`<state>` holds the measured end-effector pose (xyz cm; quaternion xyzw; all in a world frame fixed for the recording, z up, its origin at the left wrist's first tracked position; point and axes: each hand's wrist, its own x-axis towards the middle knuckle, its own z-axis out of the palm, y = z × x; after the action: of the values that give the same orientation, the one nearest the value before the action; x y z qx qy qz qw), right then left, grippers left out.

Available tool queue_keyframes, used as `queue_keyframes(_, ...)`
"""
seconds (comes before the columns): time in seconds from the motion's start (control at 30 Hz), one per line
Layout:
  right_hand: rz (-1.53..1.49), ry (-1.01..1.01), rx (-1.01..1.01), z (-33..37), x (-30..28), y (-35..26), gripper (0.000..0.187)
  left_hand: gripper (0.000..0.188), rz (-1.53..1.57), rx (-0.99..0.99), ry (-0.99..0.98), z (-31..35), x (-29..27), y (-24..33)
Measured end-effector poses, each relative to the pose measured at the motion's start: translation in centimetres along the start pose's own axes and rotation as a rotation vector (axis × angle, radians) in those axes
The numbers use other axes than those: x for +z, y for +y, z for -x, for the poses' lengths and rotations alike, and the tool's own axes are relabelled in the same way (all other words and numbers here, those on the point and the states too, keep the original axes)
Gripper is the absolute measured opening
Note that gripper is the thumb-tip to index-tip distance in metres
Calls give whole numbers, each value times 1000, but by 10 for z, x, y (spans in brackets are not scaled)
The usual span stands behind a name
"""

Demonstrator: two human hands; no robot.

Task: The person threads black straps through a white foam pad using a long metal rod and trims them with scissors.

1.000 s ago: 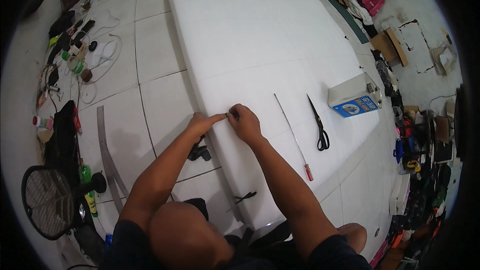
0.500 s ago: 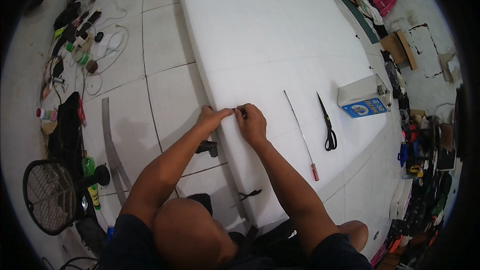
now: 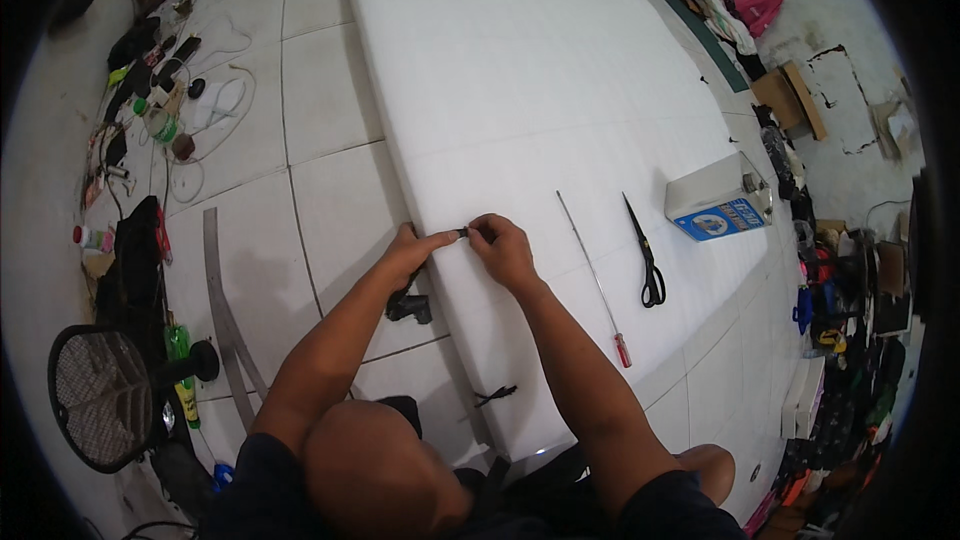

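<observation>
A long white foam slab, like a mattress, lies in front of me. At its left edge my left hand is closed, with the thumb over the top edge pressing on a short black tie. Beside it my right hand pinches the same tie, its fingers curled and close to the left thumb. How the tie is fixed into the slab is hidden by the fingers. Another black tie lies loose on the slab's near left edge.
On the slab to the right are a long thin metal rod with a red handle, black scissors and a rectangular can. A black tool lies on the floor beneath my left forearm. Metal strips and a fan are left.
The view has shifted slightly. Both hands stay at the same edge; more of the black tie shows between the fingertips, and the black tool under my left forearm is more visible.
</observation>
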<state>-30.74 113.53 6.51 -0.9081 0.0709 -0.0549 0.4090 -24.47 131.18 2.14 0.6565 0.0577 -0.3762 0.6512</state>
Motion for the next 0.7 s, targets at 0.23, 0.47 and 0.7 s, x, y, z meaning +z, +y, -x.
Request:
queue_keyframes(0.23,188,-34,-231,8,1,-6,10,107,29,-181,-61,-4,-23,13)
queue_keyframes(0.47,227,-293,-137,-10,-14,-12,18,95,-268,-133,-86,-6,-10,12)
queue_keyframes(0.7,99,-235,-31,-10,-15,-9,19,118,-153,-53,-44,-18,-8,-6)
